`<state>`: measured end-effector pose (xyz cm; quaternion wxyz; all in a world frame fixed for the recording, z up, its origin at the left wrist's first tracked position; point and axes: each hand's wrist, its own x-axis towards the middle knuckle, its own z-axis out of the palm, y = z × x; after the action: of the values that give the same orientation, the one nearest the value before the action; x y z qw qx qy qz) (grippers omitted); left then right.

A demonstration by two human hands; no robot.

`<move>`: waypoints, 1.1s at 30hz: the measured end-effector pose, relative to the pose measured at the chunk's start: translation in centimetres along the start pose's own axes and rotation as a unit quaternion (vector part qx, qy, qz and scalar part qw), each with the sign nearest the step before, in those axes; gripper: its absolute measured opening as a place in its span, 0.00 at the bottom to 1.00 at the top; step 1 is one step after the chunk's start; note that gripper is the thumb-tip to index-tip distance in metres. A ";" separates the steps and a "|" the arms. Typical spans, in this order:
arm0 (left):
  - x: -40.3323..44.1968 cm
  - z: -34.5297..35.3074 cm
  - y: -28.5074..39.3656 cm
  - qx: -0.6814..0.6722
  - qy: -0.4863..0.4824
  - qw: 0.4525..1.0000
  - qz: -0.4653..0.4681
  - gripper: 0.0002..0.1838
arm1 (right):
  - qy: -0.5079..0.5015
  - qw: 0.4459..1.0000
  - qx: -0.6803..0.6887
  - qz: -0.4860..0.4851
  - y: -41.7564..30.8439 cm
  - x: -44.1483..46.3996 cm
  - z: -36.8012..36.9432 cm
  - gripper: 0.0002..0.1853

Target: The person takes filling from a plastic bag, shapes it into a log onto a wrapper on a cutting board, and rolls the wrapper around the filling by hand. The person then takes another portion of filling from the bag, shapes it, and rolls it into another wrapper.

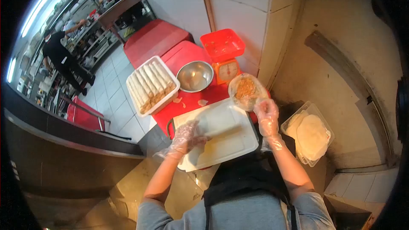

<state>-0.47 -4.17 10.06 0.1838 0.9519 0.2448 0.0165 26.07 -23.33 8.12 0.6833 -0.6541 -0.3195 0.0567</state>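
My left hand, in a clear plastic glove, lies over the left part of a white board, fingers stretched out toward its middle. My right hand, gloved too, is raised beside the board's right edge with the fingers bent together; whether they hold anything is too small to tell. Just above it sits a bowl of orange-brown filling. To the right, round pale wrappers are stacked in a clear plastic container. At the upper left, a white tray holds several long pale rolls.
A metal bowl and an orange scale with a red pan stand on the red surface behind the board. A wall rises at the right. Far left, a person bends in a kitchen aisle; another stands behind.
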 end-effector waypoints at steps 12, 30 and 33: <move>4.5 8.9 5.6 -0.009 0.220 0.974 0.057 0.26 | -0.372 0.790 -0.351 -0.337 5.4 -1.2 5.1 0.19; 0.9 6.9 0.6 0.010 0.276 0.954 0.115 0.17 | -0.360 0.803 -0.319 -0.352 5.8 -3.7 9.4 0.12; 0.4 6.5 -0.7 0.033 0.252 0.961 0.112 0.17 | -0.344 0.781 -0.355 -0.381 5.7 -2.4 8.2 0.14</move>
<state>0.38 -5.65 3.71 0.0820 0.9439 0.1749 0.2679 21.88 -16.70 1.46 0.2133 -0.6125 -0.7539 -0.1042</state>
